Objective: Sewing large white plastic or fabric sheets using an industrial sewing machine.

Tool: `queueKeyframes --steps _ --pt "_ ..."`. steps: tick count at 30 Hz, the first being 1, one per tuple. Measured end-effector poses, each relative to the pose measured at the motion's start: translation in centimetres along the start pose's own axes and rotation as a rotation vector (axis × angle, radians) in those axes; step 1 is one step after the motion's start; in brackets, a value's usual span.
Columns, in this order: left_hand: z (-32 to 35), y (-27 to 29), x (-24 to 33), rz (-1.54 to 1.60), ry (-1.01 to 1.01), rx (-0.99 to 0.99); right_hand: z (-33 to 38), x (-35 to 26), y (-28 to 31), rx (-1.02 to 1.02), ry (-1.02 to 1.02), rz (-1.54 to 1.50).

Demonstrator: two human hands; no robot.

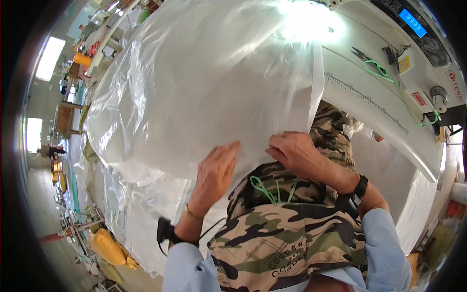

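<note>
Clock face laid over the head view, twelve at its top edge.

Glossy, translucent white plastic sheeting (204,92) is spreading from nine o'clock through twelve to one, bulging and creasing, its straight right-hand margin running down beside the white worktable (350,87). Its near edge is reaching the person's lap, just at the centre.

Left hand (216,170): lying a little off centre toward seven, slightly blurred; fingers are extending straight and close together, palm turning inward, grasping nothing. Cannot tell whether it is touching the sheeting behind it. Right hand (294,152): sitting toward three o'clock, narrow; fingers are curling under, thumb and fingertips pinching the sheeting near its lower right corner. Both wrists are carrying black straps; the left is also wearing a thin gold-coloured bracelet (194,213).

At five o'clock a green, tan and black camouflage cloth apron (287,233) is covering the front of the body, light green cord loops (262,190) lying at its upper edge.

At two o'clock a white machine with a blue-lit display (430,87) is standing on the worktable; dark metal snips (361,54) and a bright green cord (379,69) are lying before it. A bright white lamp (311,22) is glaring at one. Yellow sacking (109,248) is slumping on the floor at eight.
</note>
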State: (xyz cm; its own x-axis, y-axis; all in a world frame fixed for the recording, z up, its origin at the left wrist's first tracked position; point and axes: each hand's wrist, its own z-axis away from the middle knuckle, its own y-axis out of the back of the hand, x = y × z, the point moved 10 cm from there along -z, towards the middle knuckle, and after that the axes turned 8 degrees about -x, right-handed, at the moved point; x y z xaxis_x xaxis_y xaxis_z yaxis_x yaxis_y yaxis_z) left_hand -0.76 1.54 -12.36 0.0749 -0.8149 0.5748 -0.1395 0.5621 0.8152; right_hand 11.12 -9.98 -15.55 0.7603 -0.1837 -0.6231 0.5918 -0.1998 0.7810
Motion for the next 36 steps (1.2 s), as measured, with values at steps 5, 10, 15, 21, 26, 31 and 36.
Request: queueKeyframes --steps 5,10,15,21,26,31,36 --pt "0.5 -4.6 -3.5 0.206 0.092 -0.419 0.8 0.5 3.3 0.212 -0.02 -0.223" --pt "8.7 -0.2 -11.4 0.143 0.312 -0.382 0.8 1.6 4.2 0.289 -0.064 -0.404" --pt "17.4 11.7 -20.6 0.075 0.62 0.03 -0.3 3.1 3.6 0.344 -0.117 -0.587" --pt "34.1 27.7 -30.3 -0.003 0.871 0.589 -0.5 3.7 4.5 0.541 0.03 -0.693" --pt "45.4 37.8 -31.4 0.104 0.975 0.964 0.1 3.3 5.0 0.612 0.119 -0.84" --pt "40.2 44.8 -20.3 0.368 0.307 1.478 -1.4 0.4 6.5 0.655 0.172 -0.883" --pt "20.6 36.1 -13.4 -0.063 0.516 0.606 -4.4 -6.5 3.2 -0.024 -0.026 -0.598"
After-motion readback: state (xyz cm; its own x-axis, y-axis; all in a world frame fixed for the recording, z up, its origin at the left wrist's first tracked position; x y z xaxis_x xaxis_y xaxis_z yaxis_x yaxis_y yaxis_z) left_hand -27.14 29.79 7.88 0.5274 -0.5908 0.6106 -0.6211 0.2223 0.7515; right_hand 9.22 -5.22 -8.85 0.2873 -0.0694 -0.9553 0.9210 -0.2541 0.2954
